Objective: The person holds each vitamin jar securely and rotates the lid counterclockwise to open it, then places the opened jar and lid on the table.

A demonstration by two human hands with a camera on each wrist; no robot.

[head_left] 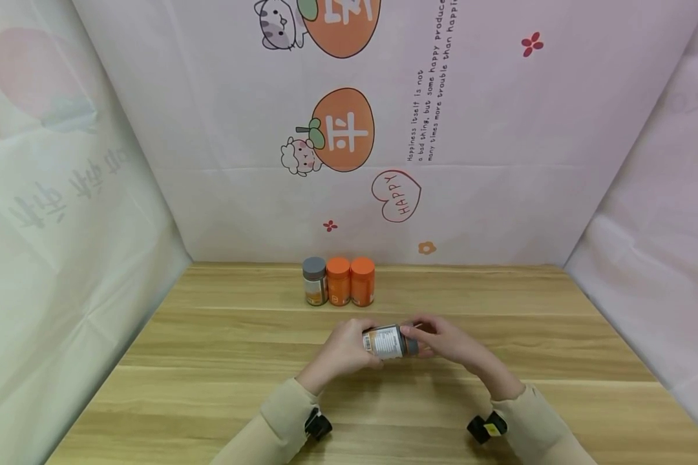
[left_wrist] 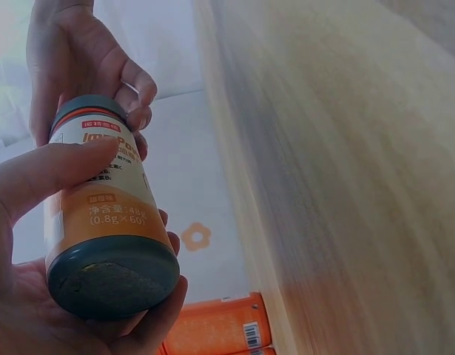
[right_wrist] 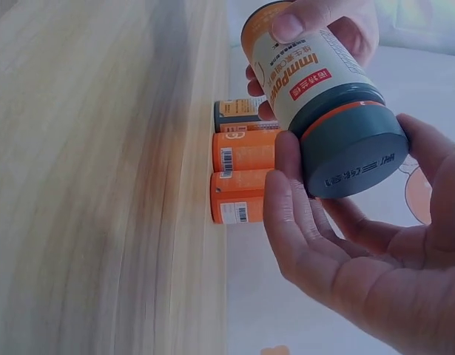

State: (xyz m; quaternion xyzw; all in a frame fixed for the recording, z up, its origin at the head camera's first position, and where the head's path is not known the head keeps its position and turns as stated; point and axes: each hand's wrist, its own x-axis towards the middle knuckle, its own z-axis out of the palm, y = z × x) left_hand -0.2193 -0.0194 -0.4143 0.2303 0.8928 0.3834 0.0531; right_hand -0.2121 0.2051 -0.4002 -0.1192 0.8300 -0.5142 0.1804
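A supplement bottle (head_left: 386, 342) with a dark grey-green cap and a white and orange label lies tilted on its side above the table. My left hand (head_left: 349, 349) grips its body near the base, the thumb (left_wrist: 79, 166) pressed across the label. At the other end, my right hand (head_left: 444, 341) holds the cap (right_wrist: 356, 151) between thumb and fingers. An orange ring shows just below the cap, which sits on the bottle. The right wrist view shows raised lettering on the cap's top.
Behind the hands, near the back wall, a grey-capped bottle (head_left: 315, 281) and two orange bottles, one in the middle (head_left: 338, 282) and one at the right (head_left: 363, 282), stand side by side on the wooden table (head_left: 221, 349). Printed white cloth (head_left: 488, 194) encloses the back and sides.
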